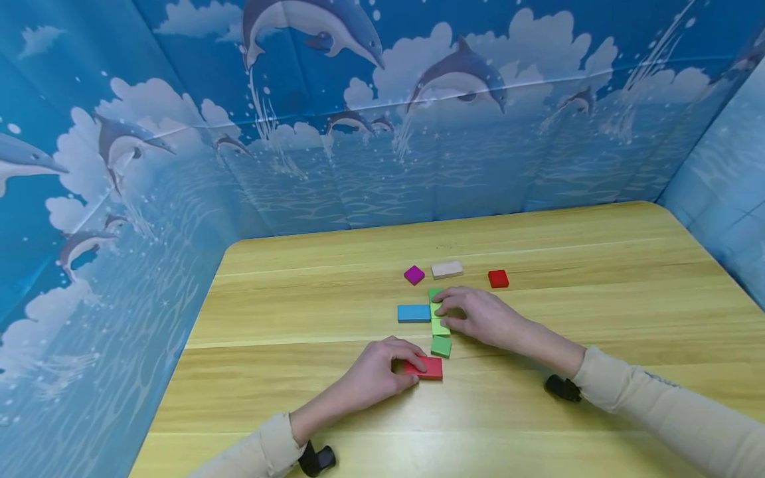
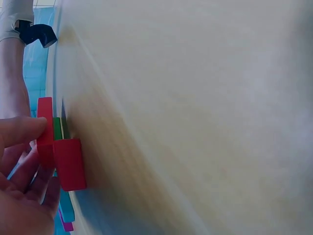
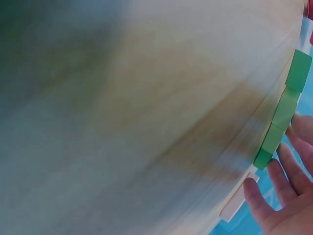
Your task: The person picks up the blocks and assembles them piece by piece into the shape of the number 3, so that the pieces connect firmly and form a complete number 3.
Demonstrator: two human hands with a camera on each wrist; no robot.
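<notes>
My left hand (image 1: 373,374) pinches a red block (image 1: 430,368) between thumb and fingers, low over the tabletop at the near end of a row of green blocks. In the left wrist view, the pinched red block (image 2: 45,132) is beside another red block (image 2: 70,164). My right hand (image 1: 487,315) rests its fingertips against the upper part of the row, partly covering the light green block (image 1: 440,326) and its neighbours. The nearest green block (image 1: 441,346) sits slightly turned. A blue block (image 1: 414,313) lies left of the row, touching it.
Behind the row lie a purple block (image 1: 414,275), a pale wooden block (image 1: 447,269) and, farther right, a small red block (image 1: 499,279). The wooden table (image 1: 287,292) has a dolphin-printed curtain (image 1: 382,172) along its back and sides.
</notes>
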